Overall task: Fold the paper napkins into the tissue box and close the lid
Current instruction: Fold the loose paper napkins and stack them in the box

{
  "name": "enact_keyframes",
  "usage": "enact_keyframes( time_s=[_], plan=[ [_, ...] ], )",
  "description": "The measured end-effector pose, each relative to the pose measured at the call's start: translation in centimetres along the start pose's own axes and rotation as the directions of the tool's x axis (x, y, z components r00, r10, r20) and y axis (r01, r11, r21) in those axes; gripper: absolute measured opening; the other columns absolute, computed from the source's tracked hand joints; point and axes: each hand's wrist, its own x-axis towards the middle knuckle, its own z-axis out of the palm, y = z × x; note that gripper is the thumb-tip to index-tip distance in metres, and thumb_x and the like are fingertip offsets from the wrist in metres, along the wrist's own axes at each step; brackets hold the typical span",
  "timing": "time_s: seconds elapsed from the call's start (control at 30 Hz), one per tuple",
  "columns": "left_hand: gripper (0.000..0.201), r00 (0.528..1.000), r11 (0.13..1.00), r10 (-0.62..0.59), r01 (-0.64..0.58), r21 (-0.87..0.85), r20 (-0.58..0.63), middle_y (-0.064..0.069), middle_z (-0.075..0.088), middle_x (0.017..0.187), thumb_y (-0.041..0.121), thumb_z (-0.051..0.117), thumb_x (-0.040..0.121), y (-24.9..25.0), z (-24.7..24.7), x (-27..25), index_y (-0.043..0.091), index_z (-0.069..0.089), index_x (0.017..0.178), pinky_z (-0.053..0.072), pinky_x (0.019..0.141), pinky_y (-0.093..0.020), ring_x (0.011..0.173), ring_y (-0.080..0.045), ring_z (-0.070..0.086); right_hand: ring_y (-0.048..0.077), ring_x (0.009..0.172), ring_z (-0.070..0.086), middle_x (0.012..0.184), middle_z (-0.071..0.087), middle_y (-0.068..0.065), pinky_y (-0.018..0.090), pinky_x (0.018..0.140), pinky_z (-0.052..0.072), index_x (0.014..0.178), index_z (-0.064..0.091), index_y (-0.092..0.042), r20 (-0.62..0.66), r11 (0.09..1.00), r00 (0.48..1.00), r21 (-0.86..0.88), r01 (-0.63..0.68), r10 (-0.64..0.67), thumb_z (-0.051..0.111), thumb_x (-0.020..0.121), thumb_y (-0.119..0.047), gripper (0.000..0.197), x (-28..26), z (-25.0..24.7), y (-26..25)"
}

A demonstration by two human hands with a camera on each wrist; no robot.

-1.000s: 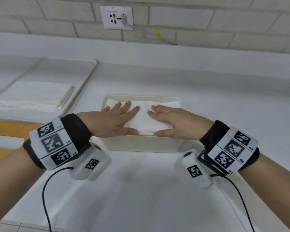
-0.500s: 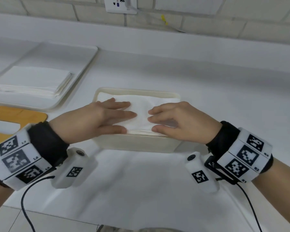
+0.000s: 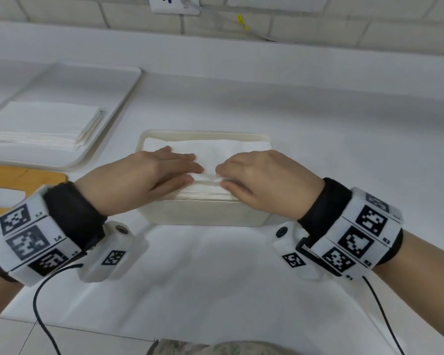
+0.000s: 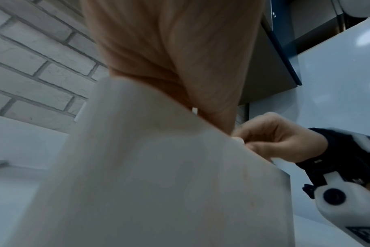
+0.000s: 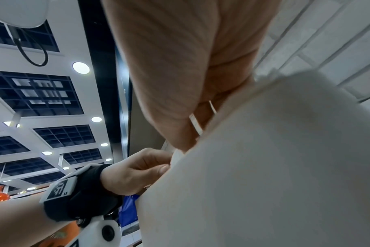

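A cream tissue box [image 3: 203, 213] stands on the white counter, filled to the rim with folded white napkins [image 3: 215, 149]. My left hand [image 3: 195, 174] lies over the left half of the stack, fingers stretched, thumb meeting them at the top napkin's near edge. My right hand [image 3: 222, 178] is on the right half with knuckles raised and fingers curled, pinching the same napkin where a small crease stands up. The left wrist view shows the box wall [image 4: 158, 183] and the right hand [image 4: 243, 142] pinching. In the right wrist view the left hand [image 5: 167, 163] pinches beside the box [image 5: 264, 167].
A white tray [image 3: 118, 98] at back left holds a stack of flat napkins [image 3: 44, 124]. A wooden lid [image 3: 23, 175] with a white slot lies at the left edge. A raised ledge and brick wall with a socket [image 3: 174, 3] run behind. Black wrist cables hang over the counter's near edge.
Both hands pressed flat on the napkins before. They have slid toward the near edge, and the right fingers have curled up to pinch the top napkin. The head camera has tilted down.
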Motion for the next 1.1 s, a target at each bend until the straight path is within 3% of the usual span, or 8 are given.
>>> enact_keyframes(
  time_s=[0.13,0.27,0.37,0.43,0.57,0.77,0.97,1.1],
  plan=[
    [0.079,0.997,0.998,-0.06,0.061,-0.019,0.045,0.01,0.051,0.137,0.077,0.017,0.084,-0.3,-0.4,-0.1,0.026,0.059,0.127,0.023,0.102,-0.008,0.128,-0.003,0.034,0.03,0.085,0.055,0.095,0.06,0.008,0.039,0.074,0.043,0.111,0.053,-0.008,-0.064,0.997,0.998,0.078,-0.016,0.021,0.03,0.1,-0.021,0.028,-0.1,-0.2,0.1],
    [0.075,0.998,0.993,-0.051,0.046,-0.112,-0.048,0.011,0.064,0.12,0.072,0.024,0.089,-0.6,-0.7,-0.3,0.016,0.066,0.117,0.036,0.096,-0.009,0.114,-0.007,0.052,0.019,0.072,0.056,0.08,0.067,0.005,0.033,0.073,0.044,0.097,0.065,-0.009,-0.128,0.928,0.989,0.372,-0.023,0.076,0.045,0.097,-0.023,0.025,-0.1,0.1,1.1],
    [0.051,0.986,0.972,-0.133,0.11,-0.207,-0.102,0.034,0.061,0.111,0.079,0.035,0.08,-0.4,-1.1,-0.5,0.045,0.066,0.102,0.042,0.091,-0.008,0.112,-0.001,0.056,0.011,0.067,0.053,0.07,0.067,-0.001,0.023,0.065,0.042,0.091,0.071,-0.014,-0.136,0.848,0.981,0.527,-0.049,0.141,0.052,0.094,-0.023,0.021,-0.2,0.3,1.4],
    [0.039,0.976,0.953,-0.182,0.146,-0.267,-0.117,0.036,0.059,0.112,0.082,0.041,0.074,-0.1,-1.3,-0.6,0.056,0.062,0.094,0.047,0.088,-0.02,0.108,-0.002,0.06,0.006,0.067,0.055,0.065,0.065,-0.012,0.017,0.064,0.041,0.082,0.072,-0.022,-0.106,0.815,0.978,0.573,-0.086,0.178,0.056,0.092,-0.022,0.018,-0.3,0.2,1.3],
    [0.048,0.971,0.939,-0.195,0.145,-0.312,-0.136,0.037,0.061,0.107,0.081,0.048,0.07,0.2,-1.3,-0.4,0.043,0.066,0.093,0.05,0.083,-0.043,0.103,-0.006,0.063,0.007,0.082,0.063,0.087,0.073,-0.006,0.027,0.081,0.047,0.089,0.075,-0.017,-0.07,0.721,0.955,0.672,-0.168,0.288,0.062,0.087,-0.022,0.014,-0.1,0.0,1.2],
    [0.053,0.969,0.927,-0.205,0.147,-0.345,-0.137,0.032,0.06,0.112,0.084,0.049,0.066,0.2,-1.0,-0.6,0.042,0.067,0.092,0.047,0.088,-0.035,0.111,0.01,0.055,0.009,0.084,0.066,0.084,0.073,-0.005,0.036,0.087,0.05,0.08,0.074,-0.017,-0.054,0.628,0.927,0.75,-0.208,0.371,0.068,0.082,-0.02,0.007,0.2,0.5,1.0],
    [0.05,0.959,0.915,-0.256,0.202,-0.349,-0.118,0.035,0.06,0.11,0.081,0.054,0.062,0.4,-1.1,-0.5,0.042,0.066,0.091,0.048,0.089,-0.038,0.107,-0.001,0.061,0.009,0.077,0.066,0.077,0.07,-0.007,0.03,0.085,0.051,0.072,0.07,-0.015,-0.077,0.558,0.905,0.808,-0.189,0.418,0.071,0.078,-0.015,0.007,0.3,0.7,1.0],
    [0.05,0.96,0.917,-0.258,0.207,-0.34,-0.112,0.035,0.06,0.11,0.081,0.052,0.064,0.6,-1.3,-0.5,0.043,0.066,0.092,0.048,0.088,-0.043,0.106,-0.005,0.061,0.012,0.076,0.066,0.076,0.07,-0.006,0.036,0.085,0.051,0.067,0.068,-0.018,-0.111,0.577,0.895,0.797,-0.18,0.433,0.07,0.078,-0.017,0.011,0.4,1.1,0.9]
  ],
)
